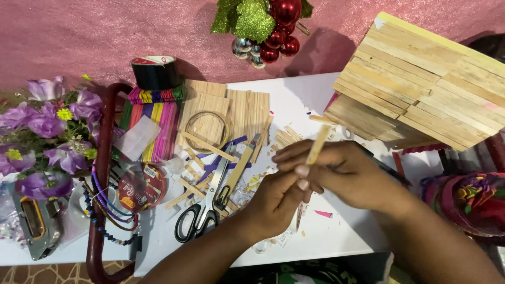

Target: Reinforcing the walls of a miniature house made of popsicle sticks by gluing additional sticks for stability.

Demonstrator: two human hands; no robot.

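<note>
Both hands meet over the middle of a white table [294,100]. My right hand [342,173] pinches a short plain wooden craft stick [317,145] that points up and slightly right. My left hand [273,202] comes in from below and touches the lower end of the same stick; a thin pink stick [299,215] pokes down beneath it. A stick-built wooden house roof [421,79] stands just right of the hands. Black-handled scissors [202,213] lie to the left of my left hand.
Piles of plain sticks [247,113] and coloured sticks [155,123], a black tape roll [154,72], a wire ring [206,129], purple artificial flowers [44,137], a staple gun [34,226], beads [105,210] and red baubles [276,31] crowd the left and back.
</note>
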